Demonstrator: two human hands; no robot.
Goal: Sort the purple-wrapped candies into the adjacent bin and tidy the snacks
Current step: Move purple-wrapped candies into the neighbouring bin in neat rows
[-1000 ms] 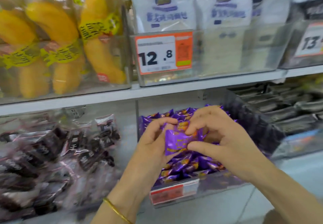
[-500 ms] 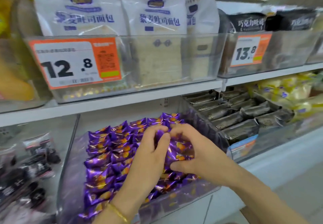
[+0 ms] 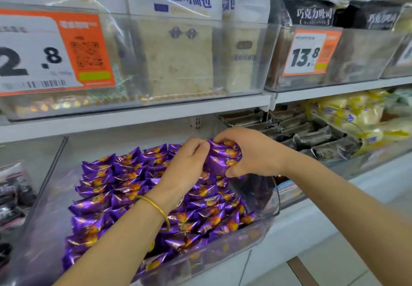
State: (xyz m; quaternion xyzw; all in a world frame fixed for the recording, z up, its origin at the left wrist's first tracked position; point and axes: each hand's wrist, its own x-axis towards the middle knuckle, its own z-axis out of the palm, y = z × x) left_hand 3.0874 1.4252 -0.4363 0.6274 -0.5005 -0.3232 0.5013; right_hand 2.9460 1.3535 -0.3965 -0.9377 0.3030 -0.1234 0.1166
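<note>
Nearest the camera, two bare forearms reach up from the lower edge, the left one wearing a thin gold bangle (image 3: 156, 207) at the wrist. Beneath them sits a large clear plastic bin (image 3: 42, 198) on the lower shelf, filled with rows of purple foil-wrapped candies with orange print (image 3: 124, 181) that lie overlapping from its front wall to its back. Above the far right part of that pile the two hands meet. The left hand (image 3: 189, 163) has its fingers curled, thumb and forefinger pinching the left edge of a held bunch of purple wrappers (image 3: 223, 156). The right hand (image 3: 252, 152) arches over the same bunch, fingers bent down across its top and thumb tucked under it, so the bunch is raised just above the candies in the bin; how many pieces it contains cannot be told. Just right of the purple bin stands an adjacent clear bin (image 3: 356, 163) holding dark brown-wrapped snack bars (image 3: 316, 137), with pale yellow packets (image 3: 354, 114) beyond them. To the far left lie blurred bags of dark snacks (image 3: 13, 192). Above runs a white shelf board (image 3: 156, 116) carrying clear bins of white bread bags (image 3: 178, 40) and black bags (image 3: 312, 13), with an orange price tag reading 13.8 (image 3: 310, 51).
</note>
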